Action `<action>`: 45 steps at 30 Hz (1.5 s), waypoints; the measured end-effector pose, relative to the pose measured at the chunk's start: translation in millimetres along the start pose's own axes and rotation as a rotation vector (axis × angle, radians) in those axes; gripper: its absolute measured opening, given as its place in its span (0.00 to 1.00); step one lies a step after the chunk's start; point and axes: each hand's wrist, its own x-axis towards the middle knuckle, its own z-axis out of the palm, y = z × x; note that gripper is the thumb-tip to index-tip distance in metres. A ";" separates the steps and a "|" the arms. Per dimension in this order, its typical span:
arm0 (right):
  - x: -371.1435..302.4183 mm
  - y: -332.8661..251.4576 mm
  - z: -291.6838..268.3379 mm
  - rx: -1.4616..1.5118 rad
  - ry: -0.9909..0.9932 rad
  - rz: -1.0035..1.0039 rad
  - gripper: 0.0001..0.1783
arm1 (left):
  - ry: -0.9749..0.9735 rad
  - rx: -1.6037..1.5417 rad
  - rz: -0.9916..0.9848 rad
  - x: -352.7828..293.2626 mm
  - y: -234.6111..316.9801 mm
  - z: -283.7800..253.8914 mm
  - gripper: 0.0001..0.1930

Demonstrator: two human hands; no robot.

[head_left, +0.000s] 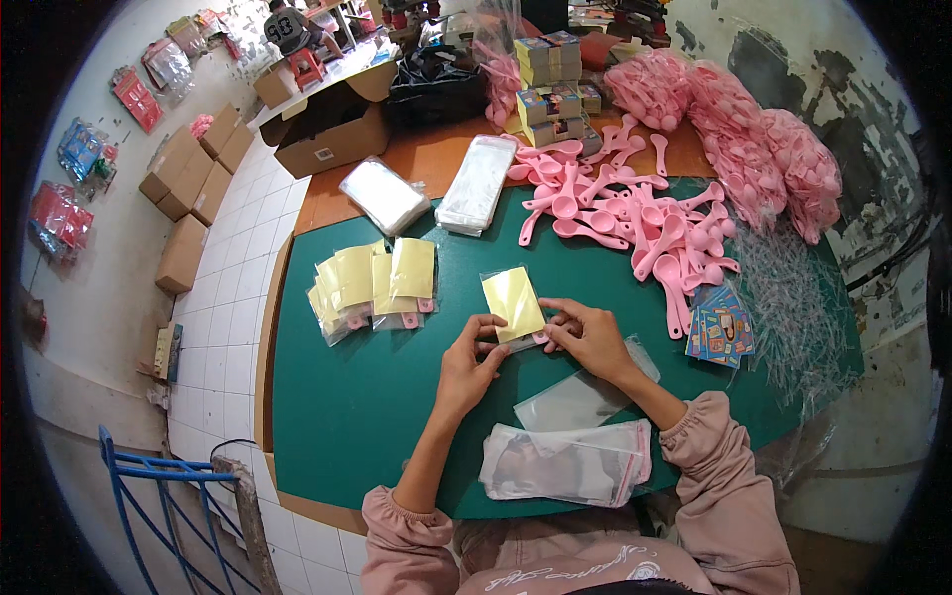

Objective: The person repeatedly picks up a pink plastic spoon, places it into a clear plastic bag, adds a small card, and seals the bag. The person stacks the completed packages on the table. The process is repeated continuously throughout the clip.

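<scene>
Between my hands is a clear plastic bag with a yellow card [514,302] in it; a bit of pink shows at its lower right corner. My left hand [470,365] pinches the bag's lower left side, and my right hand [587,339] grips its lower right edge. To the left lie several filled bags [377,283] with yellow cards and pink handle ends. Flat clear bags [567,461] are stacked near the table's front edge, with a few loose ones [585,392] under my right forearm. A heap of pink measuring spoons [635,213] spreads beyond my right hand.
Blue printed cards [721,327] lie at the right beside clear plastic shreds [793,307]. Two bag stacks [385,195] [476,183], banded card bundles [550,99] and bulging sacks of pink spoons [734,129] stand farther back. An opened carton [332,129] sits far left; a person [293,30] sits beyond.
</scene>
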 end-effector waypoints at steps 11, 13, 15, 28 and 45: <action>-4.6 -16.6 -50.3 -0.938 0.366 -0.292 0.07 | 0.139 0.124 0.249 -4.5 2.6 -22.4 0.22; -19.0 -29.8 -80.9 -1.334 0.485 -0.050 0.05 | 0.435 0.172 0.186 -5.6 16.6 -39.6 0.23; -29.5 -34.9 -98.8 -1.501 0.511 0.079 0.05 | 0.743 0.614 0.355 -1.5 24.1 -45.0 0.21; -26.6 -18.0 -110.4 -1.333 0.448 0.058 0.10 | -0.191 0.525 0.578 3.0 16.0 90.1 0.12; -4.7 -15.6 -63.1 0.085 0.320 -0.144 0.06 | -0.409 -0.453 0.117 27.6 -2.1 14.3 0.09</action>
